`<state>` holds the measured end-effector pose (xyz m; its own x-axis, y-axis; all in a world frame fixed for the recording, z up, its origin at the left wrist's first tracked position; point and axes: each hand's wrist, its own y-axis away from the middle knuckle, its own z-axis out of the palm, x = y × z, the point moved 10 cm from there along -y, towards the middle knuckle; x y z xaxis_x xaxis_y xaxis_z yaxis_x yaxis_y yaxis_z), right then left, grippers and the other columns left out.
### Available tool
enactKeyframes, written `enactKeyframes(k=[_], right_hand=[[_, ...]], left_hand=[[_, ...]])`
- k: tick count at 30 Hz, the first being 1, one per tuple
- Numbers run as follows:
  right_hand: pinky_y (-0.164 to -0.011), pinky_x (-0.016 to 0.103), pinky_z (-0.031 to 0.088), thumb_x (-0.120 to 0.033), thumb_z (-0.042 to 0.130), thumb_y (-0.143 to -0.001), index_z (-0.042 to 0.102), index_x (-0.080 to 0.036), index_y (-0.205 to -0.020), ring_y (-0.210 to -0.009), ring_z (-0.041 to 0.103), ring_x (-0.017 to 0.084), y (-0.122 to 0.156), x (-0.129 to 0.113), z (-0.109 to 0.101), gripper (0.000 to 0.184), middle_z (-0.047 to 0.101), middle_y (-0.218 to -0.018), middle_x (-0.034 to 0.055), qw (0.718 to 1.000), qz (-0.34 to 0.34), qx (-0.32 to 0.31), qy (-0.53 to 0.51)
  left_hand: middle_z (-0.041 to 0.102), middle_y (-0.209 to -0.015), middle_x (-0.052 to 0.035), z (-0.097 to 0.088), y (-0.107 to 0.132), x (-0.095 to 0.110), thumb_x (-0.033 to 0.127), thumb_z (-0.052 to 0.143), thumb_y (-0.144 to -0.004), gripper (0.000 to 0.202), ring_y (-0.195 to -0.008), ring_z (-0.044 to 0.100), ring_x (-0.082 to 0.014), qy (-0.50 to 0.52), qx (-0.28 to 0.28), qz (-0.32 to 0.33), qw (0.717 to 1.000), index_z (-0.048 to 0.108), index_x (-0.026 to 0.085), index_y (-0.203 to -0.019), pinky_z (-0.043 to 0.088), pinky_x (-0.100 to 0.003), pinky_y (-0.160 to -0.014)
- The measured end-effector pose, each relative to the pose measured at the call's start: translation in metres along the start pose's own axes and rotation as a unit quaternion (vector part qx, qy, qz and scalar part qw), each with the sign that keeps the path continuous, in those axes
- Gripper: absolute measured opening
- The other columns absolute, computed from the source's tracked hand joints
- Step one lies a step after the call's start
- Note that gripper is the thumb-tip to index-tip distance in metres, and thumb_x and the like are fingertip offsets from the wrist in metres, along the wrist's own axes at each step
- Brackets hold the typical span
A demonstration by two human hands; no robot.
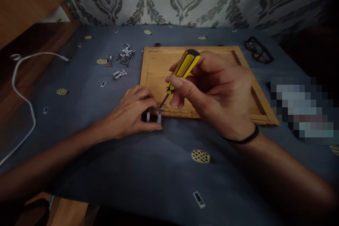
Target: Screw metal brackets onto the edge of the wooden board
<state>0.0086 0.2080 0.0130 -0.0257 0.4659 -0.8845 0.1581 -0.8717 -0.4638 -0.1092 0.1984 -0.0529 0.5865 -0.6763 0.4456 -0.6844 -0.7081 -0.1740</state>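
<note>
Between the thumb and fingers of my right hand (219, 91) is a yellow and black screwdriver (184, 69), tilted with its shaft pointing down and left. Its tip meets a small metal clip (159, 116) at the near left corner of a wooden frame with a flat panel (156, 77). My left hand (135, 113) is curled at that corner, thumb and fingers closed around the clip and steadying it. A second curved metal piece (148, 116) shows under the left fingers. Several small holes line the frame's near edge. Any screw under the tip is too small to make out.
Loose metal clips and screws (125, 54) lie in a pile left of the frame, with one separate clip (120, 74) nearer. Eyeglasses (259, 50) rest at the back right, beyond a blurred-out object (304, 109). A white cable (33, 109) runs along the left of the blue patterned cloth (159, 169).
</note>
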Motion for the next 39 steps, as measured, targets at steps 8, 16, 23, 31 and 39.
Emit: enactKeyframes(k=[8, 16, 23, 31, 39], right_hand=[[-0.043, 0.033, 0.049, -0.045, 0.082, -0.081, 0.064, -0.03, -0.08, -0.049, 0.063, 0.016, 0.0001, 0.0019, -0.0001, 0.024, 0.064, -0.065, -0.0044, 1.0, 0.007, 0.0, 0.004], [-0.043, 0.032, 0.05, -0.042, 0.084, -0.08, 0.066, -0.027, -0.08, -0.049, 0.064, 0.016, 0.0003, -0.0001, -0.0031, 0.024, 0.067, -0.072, -0.0027, 1.0, 0.014, 0.011, 0.01], [-0.042, 0.032, 0.049, -0.04, 0.083, -0.081, 0.066, -0.028, -0.08, -0.049, 0.064, 0.015, 0.0003, 0.0002, -0.0013, 0.021, 0.068, -0.072, -0.0035, 1.0, 0.009, 0.008, 0.015], [-0.043, 0.033, 0.05, -0.046, 0.083, -0.081, 0.066, -0.028, -0.081, -0.05, 0.065, 0.016, 0.0005, 0.0011, -0.0021, 0.024, 0.07, -0.077, -0.0022, 1.0, 0.01, 0.009, 0.028], [-0.046, 0.028, 0.053, -0.038, 0.081, -0.085, 0.068, -0.026, -0.084, -0.052, 0.065, 0.012, 0.002, -0.0049, -0.0018, 0.018, 0.068, -0.075, -0.004, 0.999, -0.005, 0.019, 0.027]], left_hand=[[0.063, -0.113, -0.0067, 0.0004, 0.0006, -0.0004, 0.052, 0.08, -0.082, 0.038, -0.11, 0.054, -0.0264, 0.009, 0.0, -0.002, 1.0, 0.069, 0.019, -0.098, 0.041, -0.044, -0.1], [0.063, -0.112, -0.0061, -0.0001, -0.0005, -0.0014, 0.053, 0.08, -0.081, 0.038, -0.111, 0.054, -0.0274, 0.009, -0.004, -0.007, 1.0, 0.07, 0.021, -0.099, 0.042, -0.045, -0.1], [0.063, -0.112, -0.0069, 0.0002, -0.0002, -0.0008, 0.053, 0.08, -0.081, 0.039, -0.111, 0.054, -0.0274, 0.004, -0.006, -0.005, 1.0, 0.071, 0.019, -0.1, 0.042, -0.045, -0.1], [0.064, -0.111, -0.0067, -0.0001, 0.0, 0.0, 0.052, 0.081, -0.08, 0.04, -0.11, 0.055, -0.027, 0.0, 0.001, 0.002, 1.0, 0.07, 0.019, -0.099, 0.041, -0.044, -0.1], [0.064, -0.112, -0.0062, 0.0004, 0.0006, -0.0021, 0.053, 0.08, -0.081, 0.039, -0.111, 0.055, -0.0274, 0.002, -0.001, -0.002, 1.0, 0.07, 0.021, -0.1, 0.041, -0.043, -0.099]])
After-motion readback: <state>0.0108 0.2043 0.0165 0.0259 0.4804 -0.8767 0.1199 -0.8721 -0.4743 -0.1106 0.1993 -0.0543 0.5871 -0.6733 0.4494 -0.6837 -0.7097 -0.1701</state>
